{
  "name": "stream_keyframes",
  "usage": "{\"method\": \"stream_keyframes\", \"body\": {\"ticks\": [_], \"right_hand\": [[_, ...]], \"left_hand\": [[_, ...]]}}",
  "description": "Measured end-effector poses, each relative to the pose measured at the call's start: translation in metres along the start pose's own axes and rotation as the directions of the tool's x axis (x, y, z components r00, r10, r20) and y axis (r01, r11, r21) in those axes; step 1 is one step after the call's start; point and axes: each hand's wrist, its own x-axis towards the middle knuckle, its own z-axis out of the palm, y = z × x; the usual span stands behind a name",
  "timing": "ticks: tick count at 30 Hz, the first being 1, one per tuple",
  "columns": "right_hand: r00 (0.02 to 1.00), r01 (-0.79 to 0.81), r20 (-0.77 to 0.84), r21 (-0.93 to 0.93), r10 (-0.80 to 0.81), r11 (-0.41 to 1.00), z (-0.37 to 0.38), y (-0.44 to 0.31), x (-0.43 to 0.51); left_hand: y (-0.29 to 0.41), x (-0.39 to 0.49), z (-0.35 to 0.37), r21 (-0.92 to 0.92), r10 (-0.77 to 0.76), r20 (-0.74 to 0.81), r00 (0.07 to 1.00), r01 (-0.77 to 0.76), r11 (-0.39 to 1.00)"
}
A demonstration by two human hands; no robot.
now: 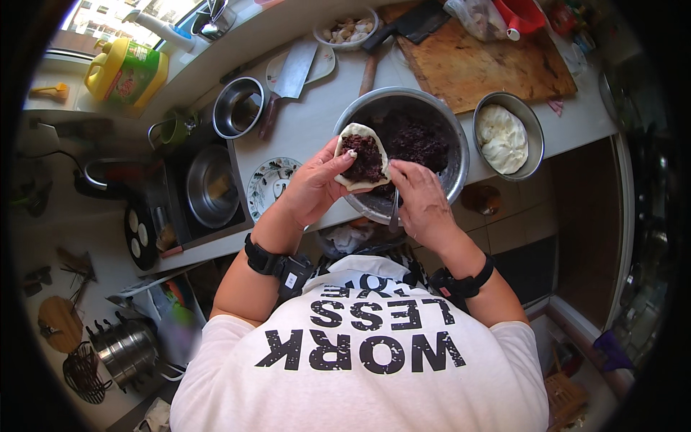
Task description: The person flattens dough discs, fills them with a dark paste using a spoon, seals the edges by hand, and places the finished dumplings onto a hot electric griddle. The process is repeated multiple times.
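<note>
My left hand (311,191) cups a flat round of pale dough (384,156) from below, its thumb over the near-left edge. A dark purple, grainy filling (363,162) covers the middle of the dough. At the dough's right rim are the fingertips of my right hand (424,197). A metal spoon (394,213) sticks out of this hand, handle pointing towards me; its other end is hidden. Both hands are above a large steel bowl (459,143) with more purple filling (418,143) inside. To the right, a smaller steel bowl (540,137) holds white dough (502,137).
Behind the large bowl are a rolling pin (368,75), a wooden board (486,65) and a black cleaver (424,24). Another cleaver (297,67) rests across a plate (324,62). Left are a steel pot (216,116), a patterned plate (263,183) and a black pan (132,256) with pale rounds.
</note>
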Motion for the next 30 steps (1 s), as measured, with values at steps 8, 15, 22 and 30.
{"method": "stream_keyframes", "body": {"ticks": [8,15,22,30], "right_hand": [[0.994,0.061,-0.107,0.659,0.014,0.75,0.002,-0.009,0.055],[1.0,0.031,-0.024,0.677,-0.02,0.735,-0.004,-0.016,0.06],[0.991,0.134,-0.111,0.66,-0.08,0.739,-0.007,-0.025,0.065],[0.984,0.15,-0.173,0.674,-0.043,0.724,-0.004,-0.035,0.066]], "left_hand": [[0.017,-0.009,0.023,0.101,-0.159,0.09,0.983,0.149,0.984],[0.04,-0.011,0.024,0.397,-0.201,0.006,0.98,0.182,0.9],[0.048,-0.013,0.029,0.493,-0.227,-0.052,0.972,0.223,0.841],[0.058,-0.006,0.034,0.564,-0.394,-0.155,0.906,0.409,0.718]]}}
